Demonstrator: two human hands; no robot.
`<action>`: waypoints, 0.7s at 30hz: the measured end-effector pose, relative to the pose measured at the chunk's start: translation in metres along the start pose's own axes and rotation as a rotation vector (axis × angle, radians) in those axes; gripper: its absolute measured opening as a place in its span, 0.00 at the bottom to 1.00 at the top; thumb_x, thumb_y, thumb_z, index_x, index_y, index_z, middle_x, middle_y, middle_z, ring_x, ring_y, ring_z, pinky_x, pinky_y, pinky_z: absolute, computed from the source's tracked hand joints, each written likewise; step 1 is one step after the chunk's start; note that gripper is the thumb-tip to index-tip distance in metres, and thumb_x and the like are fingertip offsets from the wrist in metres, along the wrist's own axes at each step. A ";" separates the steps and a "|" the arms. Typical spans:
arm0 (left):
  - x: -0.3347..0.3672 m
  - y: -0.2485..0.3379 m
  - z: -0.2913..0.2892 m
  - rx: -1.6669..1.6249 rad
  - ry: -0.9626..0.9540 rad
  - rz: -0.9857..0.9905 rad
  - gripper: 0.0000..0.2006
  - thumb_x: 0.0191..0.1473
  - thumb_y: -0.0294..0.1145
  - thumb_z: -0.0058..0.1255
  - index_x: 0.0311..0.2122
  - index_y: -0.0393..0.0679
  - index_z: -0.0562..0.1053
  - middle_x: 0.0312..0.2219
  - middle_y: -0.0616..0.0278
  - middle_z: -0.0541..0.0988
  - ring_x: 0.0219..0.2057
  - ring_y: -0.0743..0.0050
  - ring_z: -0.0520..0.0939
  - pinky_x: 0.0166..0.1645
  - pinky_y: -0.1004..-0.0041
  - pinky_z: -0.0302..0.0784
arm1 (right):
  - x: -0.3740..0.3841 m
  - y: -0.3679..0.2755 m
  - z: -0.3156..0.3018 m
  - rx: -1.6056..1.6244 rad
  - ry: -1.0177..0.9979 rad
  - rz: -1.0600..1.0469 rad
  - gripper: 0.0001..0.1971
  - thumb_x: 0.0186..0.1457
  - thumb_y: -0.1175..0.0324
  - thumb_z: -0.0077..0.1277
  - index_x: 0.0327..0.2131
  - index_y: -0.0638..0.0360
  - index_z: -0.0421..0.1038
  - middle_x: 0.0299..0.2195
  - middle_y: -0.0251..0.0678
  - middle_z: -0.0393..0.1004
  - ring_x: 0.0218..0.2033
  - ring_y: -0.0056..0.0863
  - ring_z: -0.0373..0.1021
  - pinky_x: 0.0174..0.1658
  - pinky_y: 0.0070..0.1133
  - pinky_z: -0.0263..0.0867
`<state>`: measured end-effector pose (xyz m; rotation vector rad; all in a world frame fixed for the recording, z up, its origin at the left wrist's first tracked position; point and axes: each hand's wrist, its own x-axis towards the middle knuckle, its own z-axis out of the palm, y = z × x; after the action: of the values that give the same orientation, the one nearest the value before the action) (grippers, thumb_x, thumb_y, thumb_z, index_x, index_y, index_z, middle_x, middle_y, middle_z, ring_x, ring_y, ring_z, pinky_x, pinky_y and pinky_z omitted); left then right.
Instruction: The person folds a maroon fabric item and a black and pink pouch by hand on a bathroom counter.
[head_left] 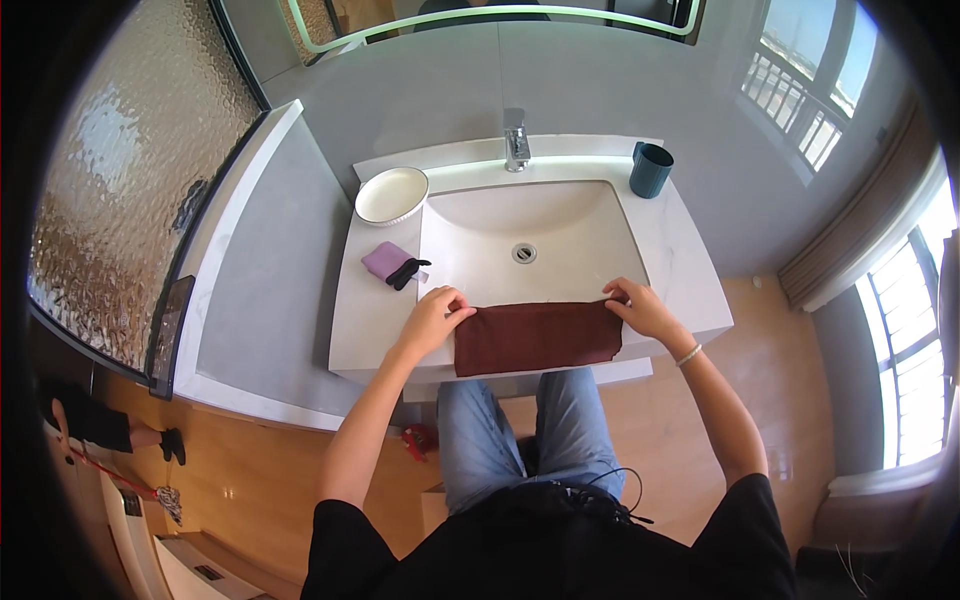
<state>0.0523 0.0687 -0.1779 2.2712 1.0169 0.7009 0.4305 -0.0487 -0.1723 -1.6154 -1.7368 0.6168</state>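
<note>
A dark reddish-brown cloth [538, 340], folded into a long rectangle, lies over the front rim of the white sink [525, 215], its lower part hanging over the counter's front edge. My left hand [436, 318] pinches its upper left corner. At the upper right corner, my right hand [640, 308] grips it between thumb and fingers. Between the two hands the cloth's upper edge runs nearly straight. Left of the basin, not far from my left hand, a small folded purple cloth [388, 259] with a black part [406, 273] rests on the counter.
A white oval bowl [392, 196] stands at the counter's back left, a dark teal mug [651, 171] at its back right. The chrome faucet [516, 146] rises behind the basin. A grey partition [262, 260] borders the left side. At far left, another person [100, 420] stands near a mop [168, 498].
</note>
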 end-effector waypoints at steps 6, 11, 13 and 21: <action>0.018 0.003 -0.019 -0.053 -0.131 0.002 0.09 0.56 0.34 0.58 0.36 0.38 0.78 0.32 0.59 0.78 0.31 0.65 0.77 0.41 0.70 0.73 | 0.024 0.008 -0.012 -0.240 -0.223 -0.155 0.11 0.60 0.67 0.51 0.42 0.62 0.76 0.39 0.44 0.76 0.39 0.40 0.72 0.44 0.29 0.68; 0.032 -0.006 -0.029 0.059 -0.284 0.096 0.10 0.59 0.35 0.55 0.36 0.37 0.79 0.34 0.56 0.78 0.34 0.63 0.78 0.40 0.69 0.73 | 0.046 0.007 -0.022 -0.203 -0.370 -0.057 0.10 0.61 0.66 0.50 0.40 0.62 0.75 0.36 0.41 0.76 0.36 0.37 0.72 0.42 0.28 0.68; 0.034 -0.016 -0.027 0.105 -0.325 0.111 0.10 0.59 0.34 0.54 0.37 0.37 0.79 0.35 0.56 0.78 0.34 0.62 0.78 0.40 0.70 0.73 | 0.052 0.005 -0.023 -0.138 -0.368 -0.024 0.11 0.61 0.66 0.49 0.40 0.63 0.75 0.33 0.40 0.77 0.33 0.32 0.72 0.39 0.27 0.68; 0.034 -0.012 -0.032 -0.101 -0.236 -0.100 0.10 0.57 0.35 0.57 0.38 0.39 0.78 0.34 0.60 0.82 0.34 0.71 0.80 0.42 0.71 0.75 | 0.051 -0.002 -0.024 -0.028 -0.240 -0.019 0.08 0.57 0.70 0.55 0.38 0.64 0.76 0.34 0.40 0.80 0.34 0.30 0.74 0.41 0.25 0.70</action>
<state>0.0453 0.1105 -0.1546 2.1394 0.9520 0.4206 0.4474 -0.0010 -0.1469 -1.5945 -1.9376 0.8079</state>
